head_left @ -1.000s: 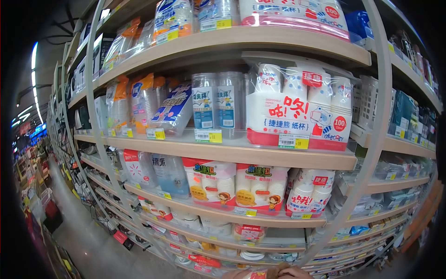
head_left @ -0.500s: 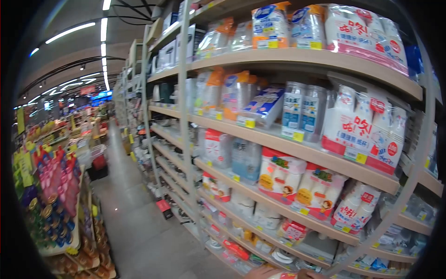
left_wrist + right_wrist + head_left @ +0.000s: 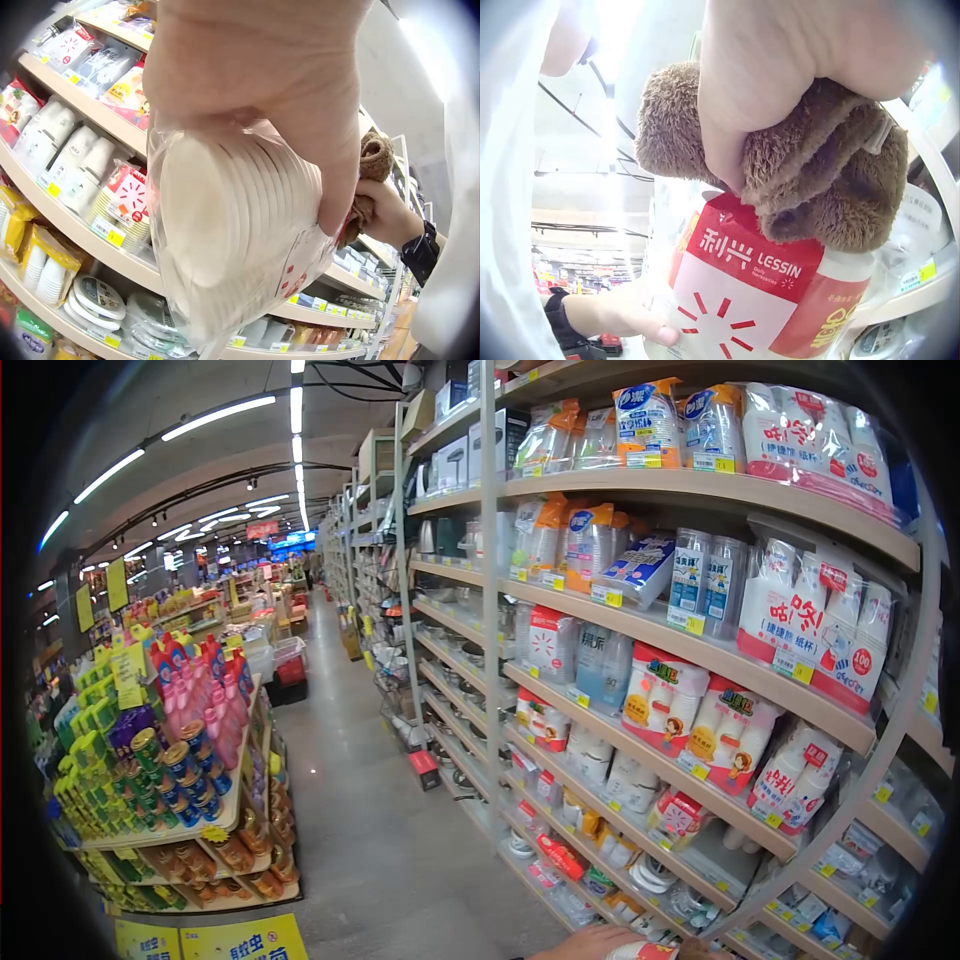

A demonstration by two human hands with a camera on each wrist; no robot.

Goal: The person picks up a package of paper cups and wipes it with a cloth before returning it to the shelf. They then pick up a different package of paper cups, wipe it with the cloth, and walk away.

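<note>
My left hand (image 3: 255,67) grips a clear plastic pack of stacked white paper bowls (image 3: 232,232) from above, fingers curled round its side. The pack carries a red and white label reading LESSIN (image 3: 757,285). My right hand (image 3: 795,60) clutches a brown fuzzy cloth (image 3: 817,172) and holds it against the top of the pack. In the left wrist view the right hand (image 3: 386,214) and the cloth (image 3: 375,154) show behind the pack. In the head view only a hand (image 3: 590,942) and the pack's red top (image 3: 645,952) peek in at the bottom edge.
Long store shelves (image 3: 700,650) of packed paper and plastic cups run along the right. A grey aisle floor (image 3: 350,800) stretches ahead. A low display of colourful bottles and cans (image 3: 170,760) stands on the left, and a small red object (image 3: 425,765) lies by the shelf foot.
The head view has swung left, from facing the cup shelves to looking down the aisle. The hands and pack stay at the bottom edge.
</note>
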